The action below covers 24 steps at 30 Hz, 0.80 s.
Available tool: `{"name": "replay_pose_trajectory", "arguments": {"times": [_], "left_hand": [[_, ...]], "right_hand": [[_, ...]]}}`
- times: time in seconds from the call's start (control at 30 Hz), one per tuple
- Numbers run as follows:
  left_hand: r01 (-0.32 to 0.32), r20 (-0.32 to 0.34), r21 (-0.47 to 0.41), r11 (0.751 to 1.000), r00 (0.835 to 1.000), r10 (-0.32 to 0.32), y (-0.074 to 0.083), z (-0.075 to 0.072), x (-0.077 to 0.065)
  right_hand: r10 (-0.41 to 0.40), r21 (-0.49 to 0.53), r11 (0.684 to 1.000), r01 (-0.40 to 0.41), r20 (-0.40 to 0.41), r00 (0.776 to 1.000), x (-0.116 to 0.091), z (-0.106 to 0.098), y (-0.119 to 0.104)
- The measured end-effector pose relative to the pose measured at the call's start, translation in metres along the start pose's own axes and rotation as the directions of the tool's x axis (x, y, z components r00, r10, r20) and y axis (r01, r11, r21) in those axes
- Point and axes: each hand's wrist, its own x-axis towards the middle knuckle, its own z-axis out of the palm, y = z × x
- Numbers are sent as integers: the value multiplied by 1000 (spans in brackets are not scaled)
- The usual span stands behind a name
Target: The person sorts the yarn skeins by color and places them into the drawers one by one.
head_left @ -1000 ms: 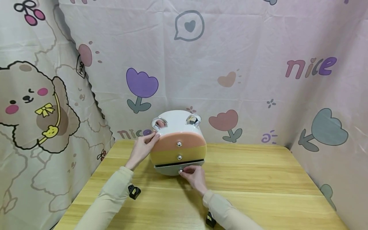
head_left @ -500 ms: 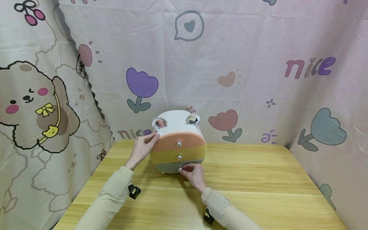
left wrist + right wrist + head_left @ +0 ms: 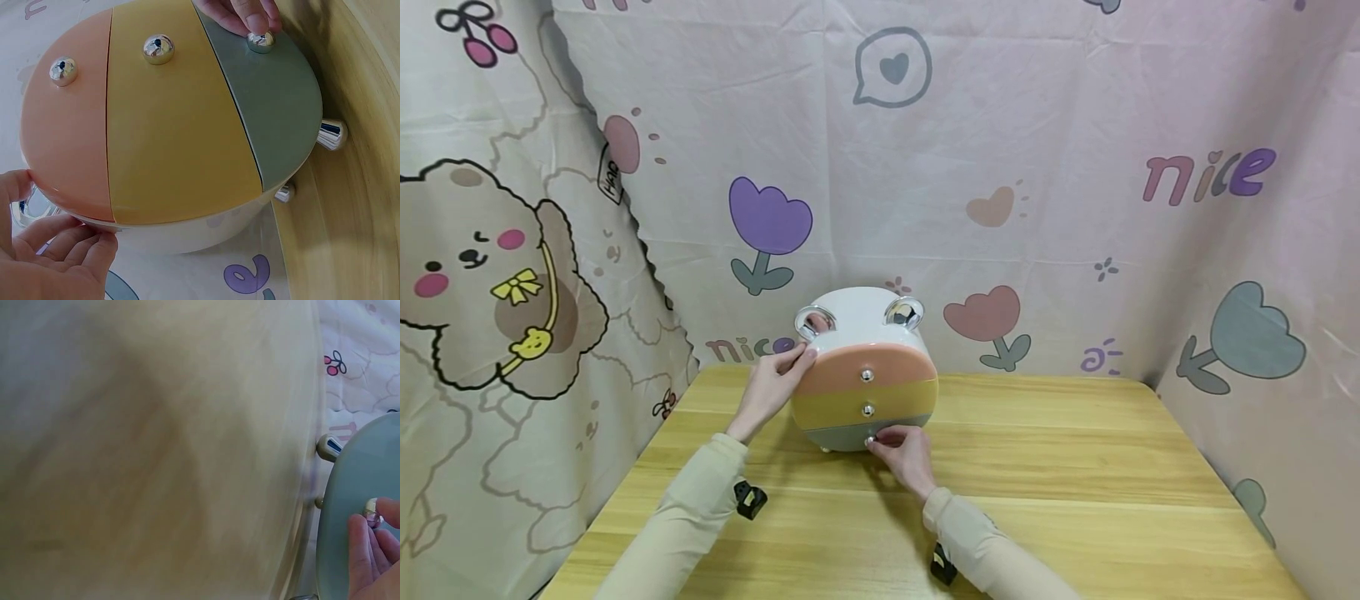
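Note:
A small rounded drawer cabinet [image 3: 865, 317] stands on the table, white on top with two silver ring ears. Its front stacks a pink drawer [image 3: 69, 131], a yellow drawer [image 3: 169, 125] and a grey-green drawer [image 3: 269, 106], each with a round silver knob. All three fronts lie flush. My left hand [image 3: 771, 387] holds the cabinet's upper left edge near one ear, thumb and curled fingers against it. My right hand [image 3: 910, 458] pinches the bottom drawer's knob [image 3: 372, 512] between thumb and fingers; in the right wrist view the knob partly shows.
The wooden table [image 3: 1045, 450] stretches out around the cabinet, mostly to its right and front. Behind it hangs a printed curtain [image 3: 1037, 125], with another at the left. Short silver feet [image 3: 331, 134] lift the cabinet off the tabletop.
The grey-green bottom drawer, sticking out with a dark gap above it, has slid back in until flush. My right hand moved in slightly with its knob; my left hand stayed in place.

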Motion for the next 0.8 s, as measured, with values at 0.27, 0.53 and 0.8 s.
{"name": "replay_pose_trajectory", "arguments": {"times": [0.27,0.53,0.8], "left_hand": [[-8,6,1,1000,1000,8,1,2,1],[-70,-38,8,998,997,70,-6,3,-2],[-141,-103,33,989,984,144,-29,4,-12]], "right_hand": [[-8,18,1000,8,-8,1000,-1,-1,0],[-77,112,992,66,102,992,-9,-23,3],[-132,-20,990,137,162,978,-14,-80,12]]}}
